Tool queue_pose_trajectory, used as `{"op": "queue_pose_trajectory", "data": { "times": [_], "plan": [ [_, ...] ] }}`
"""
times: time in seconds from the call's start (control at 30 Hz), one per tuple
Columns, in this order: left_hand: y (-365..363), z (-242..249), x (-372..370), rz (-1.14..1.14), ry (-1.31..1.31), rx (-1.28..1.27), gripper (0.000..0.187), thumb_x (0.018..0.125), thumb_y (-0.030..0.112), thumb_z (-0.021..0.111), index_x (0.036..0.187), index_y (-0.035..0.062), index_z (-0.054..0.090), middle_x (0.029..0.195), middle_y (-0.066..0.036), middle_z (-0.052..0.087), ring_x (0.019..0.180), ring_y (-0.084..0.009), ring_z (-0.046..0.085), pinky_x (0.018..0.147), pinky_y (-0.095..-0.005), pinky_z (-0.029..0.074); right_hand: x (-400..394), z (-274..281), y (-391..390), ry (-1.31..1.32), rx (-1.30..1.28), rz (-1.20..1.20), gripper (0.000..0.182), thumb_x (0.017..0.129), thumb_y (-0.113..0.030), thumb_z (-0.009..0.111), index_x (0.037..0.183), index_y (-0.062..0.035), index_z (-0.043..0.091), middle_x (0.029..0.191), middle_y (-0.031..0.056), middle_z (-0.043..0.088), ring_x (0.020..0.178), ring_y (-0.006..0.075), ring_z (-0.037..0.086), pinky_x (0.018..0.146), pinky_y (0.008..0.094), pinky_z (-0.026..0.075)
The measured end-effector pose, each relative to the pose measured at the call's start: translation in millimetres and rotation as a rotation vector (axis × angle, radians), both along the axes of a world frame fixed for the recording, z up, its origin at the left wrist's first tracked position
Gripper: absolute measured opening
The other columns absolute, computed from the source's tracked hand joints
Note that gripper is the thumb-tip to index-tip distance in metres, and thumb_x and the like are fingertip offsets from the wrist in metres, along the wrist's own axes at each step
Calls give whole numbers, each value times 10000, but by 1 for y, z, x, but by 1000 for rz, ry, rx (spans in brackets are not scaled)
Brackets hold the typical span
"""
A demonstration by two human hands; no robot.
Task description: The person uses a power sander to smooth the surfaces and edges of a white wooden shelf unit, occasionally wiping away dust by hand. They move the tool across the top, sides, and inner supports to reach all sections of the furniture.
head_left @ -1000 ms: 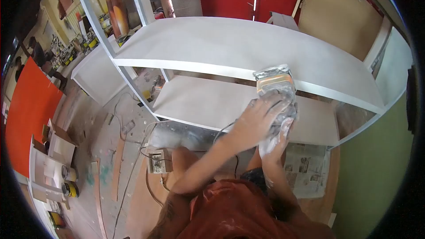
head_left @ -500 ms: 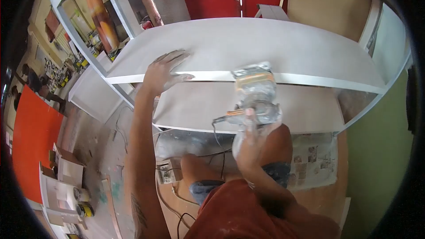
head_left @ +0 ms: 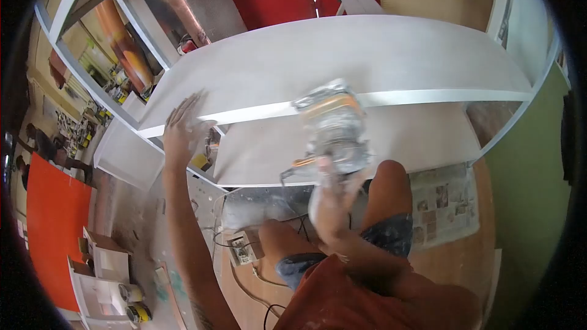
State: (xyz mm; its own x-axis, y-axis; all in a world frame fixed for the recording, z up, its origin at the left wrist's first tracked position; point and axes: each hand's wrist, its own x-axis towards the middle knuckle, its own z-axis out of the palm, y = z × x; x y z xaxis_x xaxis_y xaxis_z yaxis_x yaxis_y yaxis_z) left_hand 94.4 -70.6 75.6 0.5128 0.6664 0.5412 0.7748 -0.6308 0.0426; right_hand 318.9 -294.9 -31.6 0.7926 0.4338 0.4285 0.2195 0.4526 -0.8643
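My right hand (head_left: 335,203) grips the handle of a power sander (head_left: 336,131), its body wrapped in dusty plastic and tape with an orange band. The sander's head is against the white front edge of the upper shelf (head_left: 269,58); motion blurs it. Spread over the left end of that same shelf edge, my left hand (head_left: 181,127) rests with fingers apart and holds nothing. Beneath the sander lies the lower white shelf (head_left: 416,137). Dust coats both hands.
A power socket box (head_left: 242,248) with cables sits on the wooden floor by my knees. Newspaper sheets (head_left: 445,205) lie at right. White frame posts (head_left: 92,67) rise at left. An orange panel (head_left: 58,226) and a person (head_left: 46,150) are farther left.
My left hand has slid left along the shelf edge. My right hand and the sander have also moved left. The view has shifted slightly.
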Motion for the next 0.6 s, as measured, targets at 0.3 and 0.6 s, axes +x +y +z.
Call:
{"op": "queue_pose_trajectory", "data": {
  "times": [0.3,0.6],
  "plan": [
    [14,-40,-6,6,-163,250,638,798,398,839,1347,108,690,1416,-67,663,1316,-326,569,1133,-465,401,31,47,-25,670,274,221,752,981,-59,711,1614,-136,312,1525,218,362,1343,315,486,1142,454,427],
    [20,-51,-4,-7,-191,381,588,902,493,744,1316,77,708,1351,-118,687,1268,-346,593,1106,-468,423,-67,46,26,546,288,446,885,906,10,774,1528,-88,153,1353,173,434,1206,231,536,1028,382,503]
  ]
}}
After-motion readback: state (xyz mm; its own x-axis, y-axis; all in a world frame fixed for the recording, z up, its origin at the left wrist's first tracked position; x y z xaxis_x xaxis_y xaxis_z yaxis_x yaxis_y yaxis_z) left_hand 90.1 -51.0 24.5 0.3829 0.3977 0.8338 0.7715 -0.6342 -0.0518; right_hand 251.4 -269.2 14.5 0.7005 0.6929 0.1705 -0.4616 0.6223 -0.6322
